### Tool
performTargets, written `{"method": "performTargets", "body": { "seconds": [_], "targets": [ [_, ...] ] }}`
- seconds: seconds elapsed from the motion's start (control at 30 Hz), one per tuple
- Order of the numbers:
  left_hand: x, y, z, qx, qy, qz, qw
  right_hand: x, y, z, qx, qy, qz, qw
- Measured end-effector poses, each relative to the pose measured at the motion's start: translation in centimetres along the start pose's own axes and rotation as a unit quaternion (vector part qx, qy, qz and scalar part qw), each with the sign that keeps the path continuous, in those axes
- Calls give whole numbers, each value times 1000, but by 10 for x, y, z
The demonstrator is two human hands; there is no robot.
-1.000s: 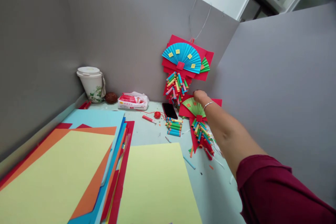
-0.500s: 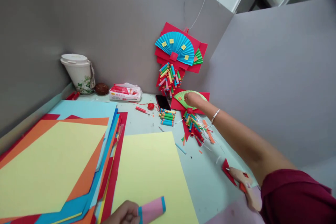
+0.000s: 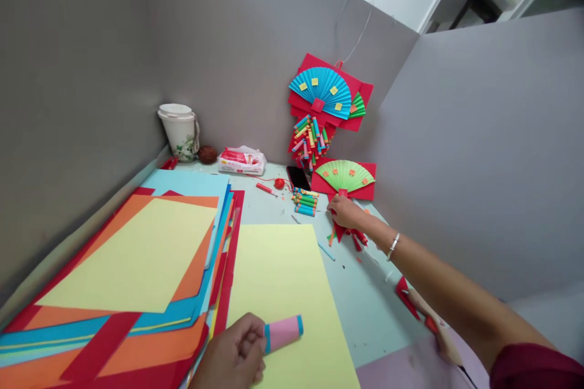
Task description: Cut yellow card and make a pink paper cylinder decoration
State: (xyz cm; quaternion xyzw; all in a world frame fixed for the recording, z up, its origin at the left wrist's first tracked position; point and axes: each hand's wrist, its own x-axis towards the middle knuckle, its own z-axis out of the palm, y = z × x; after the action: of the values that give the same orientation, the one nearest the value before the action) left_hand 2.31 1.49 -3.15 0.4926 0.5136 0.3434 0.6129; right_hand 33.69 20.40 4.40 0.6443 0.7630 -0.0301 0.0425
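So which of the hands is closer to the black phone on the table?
The right hand. It rests just right of the black phone, on the green fan's tassel. The left hand is far nearer the camera, holding a pink paper roll.

This is a paper-craft work booth: plain grey partition panels (image 3: 479, 152) wall in a pale blue tabletop (image 3: 365, 310) strewn with large coloured paper sheets (image 3: 137, 255), small rolled paper tubes (image 3: 305, 202) and finished pleated paper-fan decorations (image 3: 326, 97) hung on wire.
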Motion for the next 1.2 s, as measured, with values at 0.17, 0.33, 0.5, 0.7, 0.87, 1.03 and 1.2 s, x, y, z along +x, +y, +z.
{"method": "performTargets", "body": {
  "seconds": [0.17, 0.33, 0.5, 0.7, 0.87, 1.03, 1.2],
  "targets": [
    [-2, 2, -1, 18, -3, -9, 1000, 19, -67, -3, 259, 11, -45, 965],
    [-7, 9, -4, -39, -33, -22, 998, 40, -164, 13, 518, -98, -78, 846],
    [-16, 29, -15, -96, 51, 9, 994, 50, -208, 29, 665, -154, -42, 730],
    [-20, 45, -24, -100, 112, 33, 988, 48, -217, 36, 750, -165, 7, 640],
    [-20, 40, -23, -93, 105, 43, 989, 37, -227, 40, 765, -165, 30, 622],
    [-15, 37, -28, -87, 127, 32, 988, -1, -209, 29, 746, -156, 8, 647],
    [-11, 38, -34, -93, 152, 52, 983, -58, -173, 12, 653, -223, -107, 716]
  ]
}}
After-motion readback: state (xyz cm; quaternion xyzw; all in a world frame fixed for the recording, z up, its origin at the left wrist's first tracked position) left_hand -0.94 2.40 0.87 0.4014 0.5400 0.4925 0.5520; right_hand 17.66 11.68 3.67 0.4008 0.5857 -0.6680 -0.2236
